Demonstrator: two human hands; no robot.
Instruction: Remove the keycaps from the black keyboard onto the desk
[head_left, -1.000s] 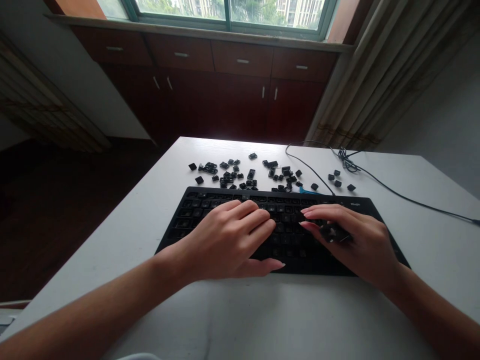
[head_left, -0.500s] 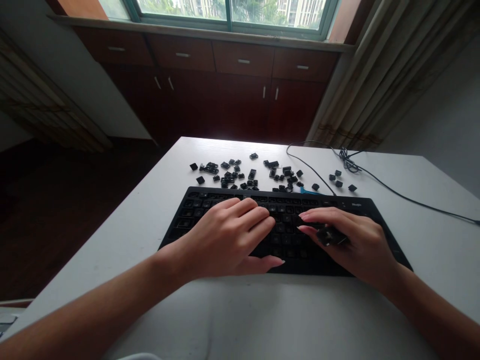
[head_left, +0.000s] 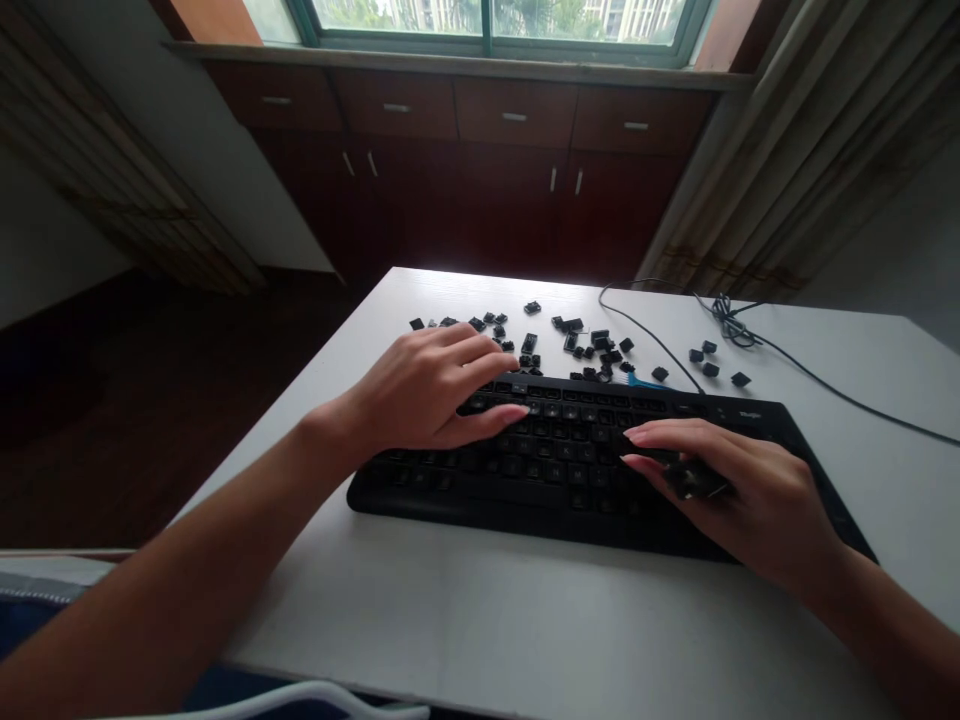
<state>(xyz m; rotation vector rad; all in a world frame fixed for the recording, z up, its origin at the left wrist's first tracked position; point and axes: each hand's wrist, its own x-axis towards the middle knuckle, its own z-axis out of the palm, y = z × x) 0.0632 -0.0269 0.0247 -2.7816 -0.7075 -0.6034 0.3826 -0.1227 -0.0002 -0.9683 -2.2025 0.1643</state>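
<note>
A black keyboard (head_left: 480, 505) lies on the white table, with several keycaps off and dark sockets showing. My left hand (head_left: 431, 390) is open over its upper left part, fingers stretched toward the loose black keycaps (head_left: 530, 343) behind it. Nothing shows in that hand, though its fingertips partly hide the pieces beneath. My right hand (head_left: 739, 490) hovers low over the right side of the keyboard, thumb and index finger close together. Cupped under its fingers is a dark keycap-like piece (head_left: 696, 478) with light glints; its exact form is hard to see.
Behind the keyboard lies a blue brush-like tool (head_left: 641, 381) among scattered keycaps. More keycaps (head_left: 710, 370) sit near the keyboard's cable (head_left: 664, 345), which runs to a tied bundle (head_left: 731, 318) at right. A dark red cabinet (head_left: 465, 200) stands beyond the table (head_left: 562, 610).
My left hand has moved from the middle of the keyboard back and left toward the loose keycaps, fingers more extended. My right hand keeps its grip over the keyboard. The view has shifted slightly.
</note>
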